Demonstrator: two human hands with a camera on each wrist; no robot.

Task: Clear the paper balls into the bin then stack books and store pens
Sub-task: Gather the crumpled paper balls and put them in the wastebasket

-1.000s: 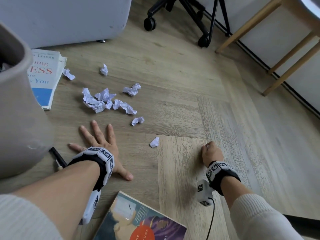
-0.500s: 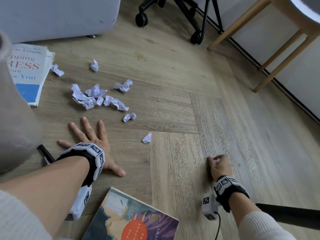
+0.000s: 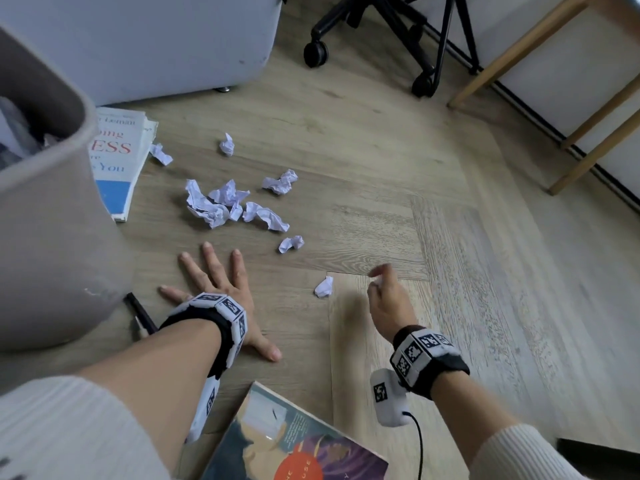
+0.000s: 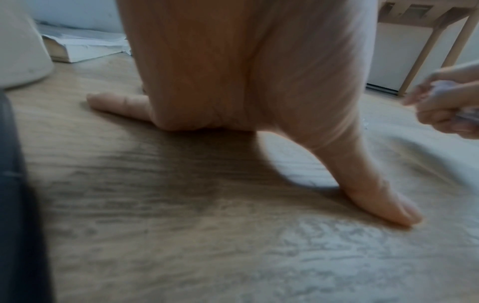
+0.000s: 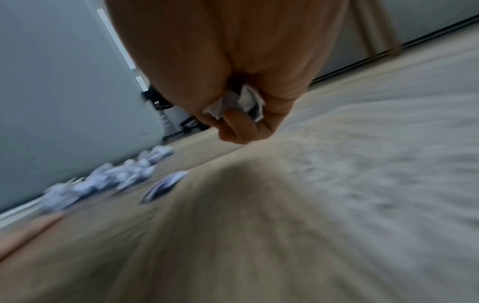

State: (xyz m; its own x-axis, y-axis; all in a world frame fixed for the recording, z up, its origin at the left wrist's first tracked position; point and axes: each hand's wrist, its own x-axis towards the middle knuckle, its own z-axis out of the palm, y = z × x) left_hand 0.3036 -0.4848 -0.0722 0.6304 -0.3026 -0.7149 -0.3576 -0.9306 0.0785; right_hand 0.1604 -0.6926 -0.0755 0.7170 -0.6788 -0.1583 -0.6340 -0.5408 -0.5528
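Note:
My right hand (image 3: 382,289) hovers above the wood floor and grips a crumpled white paper ball (image 5: 237,104) in its curled fingers. A small paper ball (image 3: 324,286) lies just left of it. Several more paper balls (image 3: 221,206) are scattered on the floor ahead. My left hand (image 3: 214,285) lies flat on the floor, fingers spread, beside the grey bin (image 3: 52,216). A black pen (image 3: 140,313) lies between the bin and my left wrist. One white and blue book (image 3: 116,161) lies behind the bin, another with an orange circle (image 3: 294,445) near me.
A white cabinet (image 3: 156,39) stands at the back. A black office chair base (image 3: 391,29) on castors and wooden table legs (image 3: 588,109) stand at the back right, along the wall. Bare wood floor (image 3: 485,271) spreads to the right.
My right hand closed on a paper ball at the right, lifted off the floor and moved left towards the other balls. The left hand stayed flat on the floor.

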